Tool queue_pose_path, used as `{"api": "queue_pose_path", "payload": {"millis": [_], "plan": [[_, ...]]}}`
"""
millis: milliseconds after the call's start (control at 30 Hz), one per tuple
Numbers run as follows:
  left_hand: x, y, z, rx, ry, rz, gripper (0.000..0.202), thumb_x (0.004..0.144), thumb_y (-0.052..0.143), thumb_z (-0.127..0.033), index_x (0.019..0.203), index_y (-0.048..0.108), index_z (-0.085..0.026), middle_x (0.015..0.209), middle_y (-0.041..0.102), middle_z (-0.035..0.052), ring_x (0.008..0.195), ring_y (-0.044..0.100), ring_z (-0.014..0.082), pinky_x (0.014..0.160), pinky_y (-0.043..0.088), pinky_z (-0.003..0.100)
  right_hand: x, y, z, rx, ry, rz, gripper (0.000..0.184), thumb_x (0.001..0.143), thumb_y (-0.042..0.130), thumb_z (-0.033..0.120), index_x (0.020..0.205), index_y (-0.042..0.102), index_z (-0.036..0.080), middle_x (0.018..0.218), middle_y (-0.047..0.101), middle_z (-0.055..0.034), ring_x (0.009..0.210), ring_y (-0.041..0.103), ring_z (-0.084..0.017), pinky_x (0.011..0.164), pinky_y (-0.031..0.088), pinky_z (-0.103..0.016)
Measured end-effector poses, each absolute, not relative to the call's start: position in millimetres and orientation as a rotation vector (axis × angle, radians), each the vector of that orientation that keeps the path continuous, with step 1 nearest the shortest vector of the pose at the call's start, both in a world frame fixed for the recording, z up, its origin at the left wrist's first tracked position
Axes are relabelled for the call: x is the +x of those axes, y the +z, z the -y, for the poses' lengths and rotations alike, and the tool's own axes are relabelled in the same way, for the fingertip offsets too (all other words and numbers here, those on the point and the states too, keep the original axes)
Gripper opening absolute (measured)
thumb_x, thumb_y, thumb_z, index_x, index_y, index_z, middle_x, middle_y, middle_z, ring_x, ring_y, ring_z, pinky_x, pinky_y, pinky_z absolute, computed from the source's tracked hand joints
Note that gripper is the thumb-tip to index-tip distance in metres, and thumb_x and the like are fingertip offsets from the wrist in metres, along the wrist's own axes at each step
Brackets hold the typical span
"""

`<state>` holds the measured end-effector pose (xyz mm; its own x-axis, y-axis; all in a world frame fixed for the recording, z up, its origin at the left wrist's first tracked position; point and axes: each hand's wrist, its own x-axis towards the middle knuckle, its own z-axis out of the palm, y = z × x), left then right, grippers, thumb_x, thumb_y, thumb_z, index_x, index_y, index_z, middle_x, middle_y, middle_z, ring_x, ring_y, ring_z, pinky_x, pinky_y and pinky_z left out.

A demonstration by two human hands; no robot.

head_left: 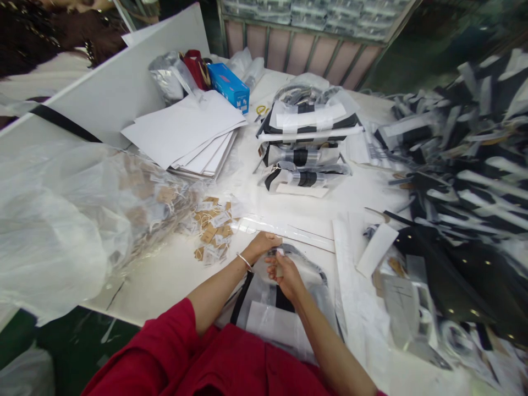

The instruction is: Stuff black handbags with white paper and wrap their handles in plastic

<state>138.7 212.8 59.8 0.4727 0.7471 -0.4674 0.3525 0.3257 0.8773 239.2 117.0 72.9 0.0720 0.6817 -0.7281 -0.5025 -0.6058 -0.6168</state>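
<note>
My left hand [262, 244], with a thin bangle at the wrist, rests fingers curled on the top edge of a clear plastic bag [284, 313] holding a black and white folded item at the table's near edge. My right hand [282, 271] is closed in a pinch on a small pale piece at the bag's opening; I cannot make out what it is. Red sleeves cover both upper arms. A scatter of small brown paper tags [212, 226] lies just left of my left hand.
A stack of bagged black and white items [303, 148] stands mid-table. White paper sheets [185, 132] and a blue box [229, 85] lie behind. A big clear plastic bag of tags [82, 214] fills the left. A heap of black and white items [466, 165] covers the right.
</note>
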Motion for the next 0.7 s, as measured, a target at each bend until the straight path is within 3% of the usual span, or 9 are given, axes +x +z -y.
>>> {"api": "queue_pose_path", "payload": {"millis": [67, 167, 333, 433, 533, 700], "plan": [[143.6, 58.7, -219.8, 1.420, 0.268, -1.225, 0.029, 0.080, 0.054, -0.038, 0.064, 0.060, -0.014, 0.056, 0.051, -0.0028, 0.057, 0.046, 0.0113, 0.055, 0.034, 0.023, 247.3, 72.9, -116.3, -1.681, 1.694, 0.447, 0.025, 0.079, 0.063, 0.043, 0.082, 0.055, 0.020, 0.075, 0.069, -0.0031, 0.052, 0.060, -0.014, 0.044, 0.043, -0.024], [152.3, 57.6, -227.0, 1.553, 0.234, -1.349, 0.023, 0.083, 0.052, -0.031, 0.068, 0.062, -0.016, 0.063, 0.058, -0.0015, 0.064, 0.052, 0.0132, 0.058, 0.036, 0.023, 258.7, 71.8, -115.1, -1.988, 1.414, 0.785, 0.017, 0.083, 0.055, 0.037, 0.088, 0.056, 0.021, 0.065, 0.065, 0.0011, 0.050, 0.061, -0.015, 0.045, 0.044, -0.024], [161.7, 55.5, -227.8, 1.656, 0.179, -1.477, 0.022, 0.091, 0.044, -0.028, 0.084, 0.064, -0.021, 0.077, 0.066, 0.0024, 0.075, 0.059, 0.0174, 0.068, 0.039, 0.026, 271.4, 64.3, -112.9, -2.069, 1.013, 1.143, 0.028, 0.087, 0.049, 0.032, 0.114, 0.052, 0.022, 0.074, 0.069, 0.0001, 0.065, 0.068, -0.018, 0.065, 0.050, -0.029], [161.8, 52.0, -229.1, 1.706, 0.125, -1.507, 0.021, 0.092, 0.044, -0.030, 0.090, 0.063, -0.023, 0.083, 0.068, 0.0036, 0.081, 0.062, 0.0198, 0.072, 0.040, 0.028, 280.6, 58.3, -117.2, -1.977, 1.019, 1.252, 0.022, 0.084, 0.056, 0.031, 0.104, 0.056, 0.025, 0.086, 0.072, -0.0016, 0.084, 0.070, -0.021, 0.077, 0.051, -0.033], [160.8, 47.6, -234.0, 1.727, 0.086, -1.507, 0.020, 0.092, 0.045, -0.030, 0.090, 0.064, -0.024, 0.086, 0.069, 0.0037, 0.083, 0.063, 0.0201, 0.073, 0.041, 0.027, 290.2, 56.4, -126.0, -1.843, 1.160, 1.267, 0.018, 0.076, 0.066, 0.025, 0.092, 0.060, 0.027, 0.088, 0.072, 0.0004, 0.089, 0.069, -0.020, 0.084, 0.052, -0.034], [160.7, 42.7, -243.2, 1.722, 0.082, -1.494, 0.022, 0.091, 0.046, -0.030, 0.089, 0.066, -0.022, 0.085, 0.070, 0.0035, 0.080, 0.063, 0.0188, 0.070, 0.041, 0.026, 301.2, 57.6, -131.9, -1.607, 1.387, 1.322, 0.042, 0.067, 0.068, 0.013, 0.106, 0.061, 0.027, 0.105, 0.071, -0.0010, 0.096, 0.068, -0.020, 0.093, 0.052, -0.037]]}}
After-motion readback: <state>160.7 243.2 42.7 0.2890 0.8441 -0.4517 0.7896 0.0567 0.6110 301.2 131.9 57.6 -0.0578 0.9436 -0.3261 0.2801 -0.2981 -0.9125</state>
